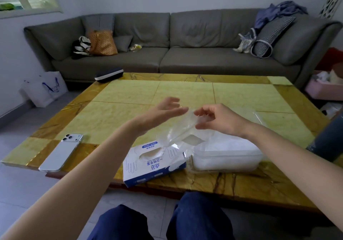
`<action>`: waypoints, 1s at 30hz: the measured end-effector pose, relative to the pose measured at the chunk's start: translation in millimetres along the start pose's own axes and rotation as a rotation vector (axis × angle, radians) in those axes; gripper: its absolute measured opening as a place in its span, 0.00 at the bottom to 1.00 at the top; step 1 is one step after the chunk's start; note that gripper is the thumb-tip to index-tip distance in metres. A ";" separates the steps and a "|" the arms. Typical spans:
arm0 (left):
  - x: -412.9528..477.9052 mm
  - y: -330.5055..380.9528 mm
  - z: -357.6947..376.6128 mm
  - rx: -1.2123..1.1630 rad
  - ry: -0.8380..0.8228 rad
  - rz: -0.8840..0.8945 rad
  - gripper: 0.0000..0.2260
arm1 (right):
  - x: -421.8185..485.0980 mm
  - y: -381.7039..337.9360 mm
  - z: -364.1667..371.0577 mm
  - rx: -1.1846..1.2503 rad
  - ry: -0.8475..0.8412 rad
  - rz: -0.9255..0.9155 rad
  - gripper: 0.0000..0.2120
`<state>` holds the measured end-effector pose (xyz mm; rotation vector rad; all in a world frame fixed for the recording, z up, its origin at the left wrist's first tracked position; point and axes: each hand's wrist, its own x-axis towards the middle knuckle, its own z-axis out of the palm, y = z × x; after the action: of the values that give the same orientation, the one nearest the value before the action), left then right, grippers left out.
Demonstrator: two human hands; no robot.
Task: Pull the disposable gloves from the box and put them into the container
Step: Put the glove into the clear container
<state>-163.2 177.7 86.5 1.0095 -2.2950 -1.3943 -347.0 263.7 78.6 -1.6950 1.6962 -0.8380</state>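
Note:
A white and blue glove box [152, 162] lies at the table's front edge, its oval slot facing up. A clear disposable glove [178, 130] hangs in the air above the box and the container. My right hand [217, 118] pinches the glove's top edge between thumb and fingers. My left hand [163, 109] hovers just left of the glove with fingers stretched out and blurred, holding nothing. Right of the box stands a translucent white plastic container [226, 158] with clear gloves lying in it.
A white phone [61, 151] lies face down at the table's front left. A dark glasses case [109, 74] rests on the far left edge. A grey sofa with bags and cushions stands behind the table. My knees are below the front edge.

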 end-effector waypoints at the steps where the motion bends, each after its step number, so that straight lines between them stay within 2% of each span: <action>1: 5.1 8.0 4.9 0.031 -0.090 -0.002 0.31 | -0.4 0.6 -3.0 -0.007 -0.010 -0.009 0.19; 4: 21.3 19.3 18.8 0.143 -0.176 0.037 0.26 | -2.0 7.0 -12.3 -0.027 -0.002 -0.016 0.19; 8: 37.9 26.5 27.9 0.287 -0.121 0.066 0.14 | -5.4 24.4 -26.8 -0.181 -0.002 0.054 0.22; 12: 55.3 33.6 29.5 0.383 -0.032 0.088 0.04 | -5.0 36.5 -45.2 -0.356 0.044 0.088 0.14; 16: 70.9 50.1 34.9 0.253 0.200 0.182 0.10 | 2.0 40.2 -65.8 -0.543 0.200 0.087 0.13; 19: 74.4 61.5 35.4 0.171 0.322 0.291 0.12 | 4.3 38.9 -77.9 -0.594 0.433 -0.007 0.14; 21: 73.4 61.5 36.9 0.211 0.354 0.342 0.17 | 1.1 38.5 -80.6 -0.604 0.602 -0.113 0.15; 23: 70.8 53.4 41.2 0.307 0.361 0.368 0.16 | -4.8 43.5 -78.8 -0.637 0.690 -0.186 0.17; 25: 67.7 39.7 48.4 0.404 0.327 0.358 0.10 | -10.9 54.2 -72.4 -0.714 0.640 -0.203 0.18; 28: 66.4 18.1 61.7 0.446 0.252 0.305 0.10 | -22.2 71.1 -54.0 -0.826 0.321 -0.137 0.22; 30: 67.2 9.4 71.0 0.454 0.201 0.276 0.10 | -27.8 78.3 -41.8 -0.865 0.166 -0.109 0.26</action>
<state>-254.7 181.9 51.0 0.8538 -2.5277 -0.6480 -428.4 291.6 43.0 -2.3233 2.2919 -0.2780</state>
